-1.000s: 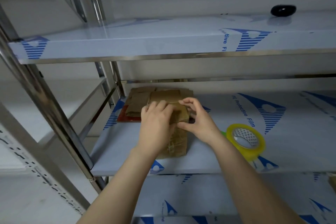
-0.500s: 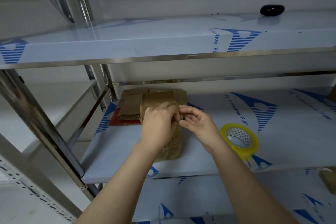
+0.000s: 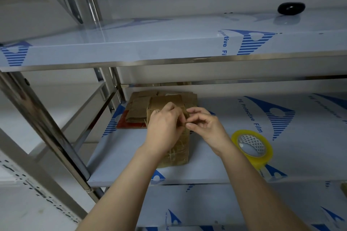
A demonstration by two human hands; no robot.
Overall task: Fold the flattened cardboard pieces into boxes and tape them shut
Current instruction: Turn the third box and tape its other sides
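Left hand (image 3: 165,129) is curled over the cardboard box (image 3: 178,154) top, and the right hand (image 3: 204,127) pinches its flap edge. The box stands on the shelf (image 3: 122,155), flat cardboard stack (image 3: 139,110) far left, tape roll (image 3: 251,148) to the right.

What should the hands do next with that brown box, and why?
Probably the right hand should let go and reach for the tape roll beside it on the shelf, while the left hand holds the top shut. Both hands pinch at the top edge of the box, and no tape shows across it yet.
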